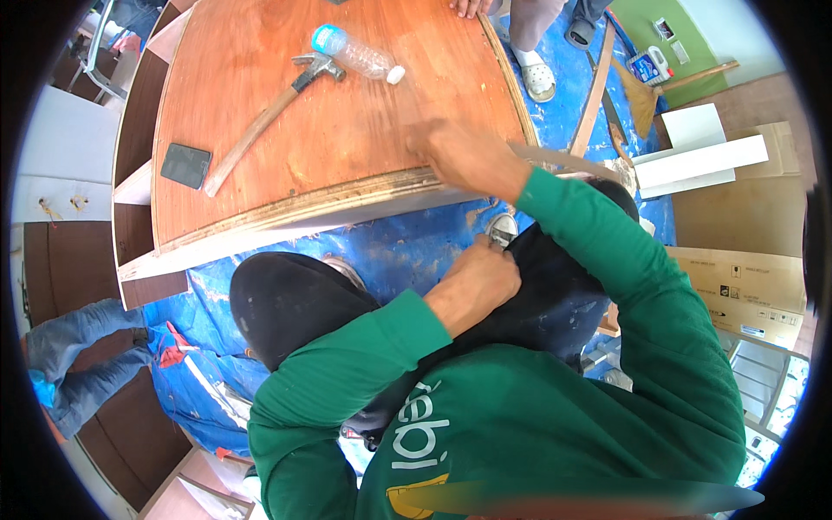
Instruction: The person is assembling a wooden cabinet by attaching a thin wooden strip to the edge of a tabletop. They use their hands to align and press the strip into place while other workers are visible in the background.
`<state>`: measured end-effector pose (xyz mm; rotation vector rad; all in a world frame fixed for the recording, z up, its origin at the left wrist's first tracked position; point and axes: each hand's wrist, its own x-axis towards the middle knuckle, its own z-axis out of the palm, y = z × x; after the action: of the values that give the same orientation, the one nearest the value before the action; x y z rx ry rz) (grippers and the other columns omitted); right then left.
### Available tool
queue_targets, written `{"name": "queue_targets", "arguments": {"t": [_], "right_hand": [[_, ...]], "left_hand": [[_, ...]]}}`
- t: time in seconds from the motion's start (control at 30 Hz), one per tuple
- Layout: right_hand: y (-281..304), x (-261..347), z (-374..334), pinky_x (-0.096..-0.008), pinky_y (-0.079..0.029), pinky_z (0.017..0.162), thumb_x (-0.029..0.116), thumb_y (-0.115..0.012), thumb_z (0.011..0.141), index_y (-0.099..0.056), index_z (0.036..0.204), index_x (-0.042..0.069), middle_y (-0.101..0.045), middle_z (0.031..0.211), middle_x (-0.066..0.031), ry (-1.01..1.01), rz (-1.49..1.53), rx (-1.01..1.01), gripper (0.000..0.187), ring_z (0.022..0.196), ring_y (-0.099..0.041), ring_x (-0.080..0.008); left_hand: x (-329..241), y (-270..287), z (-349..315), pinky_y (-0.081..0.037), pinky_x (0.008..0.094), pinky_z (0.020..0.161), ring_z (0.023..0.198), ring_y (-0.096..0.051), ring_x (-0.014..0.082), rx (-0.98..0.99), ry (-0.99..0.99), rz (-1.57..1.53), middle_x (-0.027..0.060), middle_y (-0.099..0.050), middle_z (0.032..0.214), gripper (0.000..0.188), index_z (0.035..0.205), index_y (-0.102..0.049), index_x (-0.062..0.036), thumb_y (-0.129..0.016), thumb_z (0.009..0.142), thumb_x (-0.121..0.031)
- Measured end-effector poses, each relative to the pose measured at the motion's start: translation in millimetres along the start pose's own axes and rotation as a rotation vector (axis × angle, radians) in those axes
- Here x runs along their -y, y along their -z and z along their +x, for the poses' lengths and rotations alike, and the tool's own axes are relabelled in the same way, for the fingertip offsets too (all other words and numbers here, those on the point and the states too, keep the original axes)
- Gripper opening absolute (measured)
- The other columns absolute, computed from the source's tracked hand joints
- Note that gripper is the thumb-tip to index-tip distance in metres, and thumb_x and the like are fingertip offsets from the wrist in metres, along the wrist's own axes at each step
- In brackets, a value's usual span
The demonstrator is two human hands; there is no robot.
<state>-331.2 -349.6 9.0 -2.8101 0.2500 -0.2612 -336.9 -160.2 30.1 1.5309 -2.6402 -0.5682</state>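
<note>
My right hand (pixel 468 160) is over the near edge of a reddish-brown wooden panel (pixel 373 130); its fingers are smeared by motion, so what they hold does not show. A thin brownish strip (pixel 563 161) runs behind my right wrist toward my knee; whether the hand grips it, I cannot tell. My left hand (pixel 481 282) is closed in front of my black-trousered thigh, and anything inside it is hidden. On the panel lie a hammer (pixel 269 121) with a wooden handle, a clear plastic bottle (pixel 360 56) with a blue label, and a dark phone (pixel 185 165).
Blue sheeting (pixel 416 247) covers the floor. Right are a long wooden strip (pixel 595 87), a handsaw (pixel 614 121), a broom (pixel 641 97), white boards (pixel 702 165) and cardboard (pixel 737 286). Another person's hand (pixel 471 7) rests on the far panel edge; another person's jeans (pixel 87 347) show left.
</note>
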Motion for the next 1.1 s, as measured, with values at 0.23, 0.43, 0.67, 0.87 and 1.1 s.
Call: {"name": "queue_targets", "arguments": {"t": [0.23,0.43,0.67,0.87,1.1], "right_hand": [[-6,8,13,-0.0581,-0.059,0.083,0.012,-0.066,0.095,-0.077,0.09,0.003,-0.077,0.092,-0.0231,0.056,-0.116,0.093,0.016,0.09,-0.075,-0.0459],[2,27,41,-0.0572,-0.063,0.079,0.008,-0.07,0.086,-0.081,0.084,-0.001,-0.08,0.091,-0.0268,0.045,-0.097,0.121,0.014,0.089,-0.079,-0.0461],[1,25,27,-0.0577,-0.062,0.081,0.01,-0.07,0.091,-0.084,0.098,0.003,-0.079,0.093,-0.0258,0.05,-0.076,0.117,0.017,0.09,-0.078,-0.0451],[17,35,6,-0.0567,-0.06,0.08,0.013,-0.067,0.098,-0.083,0.104,0.005,-0.079,0.097,-0.0213,0.071,-0.038,0.125,0.019,0.09,-0.077,-0.0444],[15,36,15,-0.0559,-0.06,0.082,0.015,-0.065,0.101,-0.083,0.104,0.006,-0.079,0.098,-0.0228,0.006,-0.084,0.213,0.02,0.092,-0.077,-0.0434]], "left_hand": [[-23,18,-62,-0.055,0.0479,0.099,0.11,-0.075,0.0325,-0.214,0.218,-0.132,0.0143,-0.078,0.111,0.052,0.136,-0.075,-0.0012,-0.08,0.098,-0.035],[2,38,-92,-0.056,0.0479,0.096,0.108,-0.075,0.0335,-0.353,0.413,-0.111,0.0141,-0.078,0.112,0.052,0.139,-0.074,-0.0037,-0.079,0.1,-0.037],[29,-53,-96,-0.057,0.0465,0.093,0.106,-0.078,0.0319,-0.022,0.472,0.016,0.0129,-0.079,0.114,0.048,0.132,-0.076,-0.0072,-0.081,0.098,-0.04],[1,-80,-77,-0.056,0.0484,0.096,0.11,-0.077,0.0325,0.088,0.464,-0.014,0.0138,-0.079,0.114,0.056,0.136,-0.075,-0.0043,-0.084,0.094,-0.041],[25,-85,-87,-0.058,0.0527,0.097,0.115,-0.077,0.0369,0.057,0.45,-0.216,0.0154,-0.08,0.117,0.051,0.134,-0.077,-0.0085,-0.082,0.098,-0.044]]}}
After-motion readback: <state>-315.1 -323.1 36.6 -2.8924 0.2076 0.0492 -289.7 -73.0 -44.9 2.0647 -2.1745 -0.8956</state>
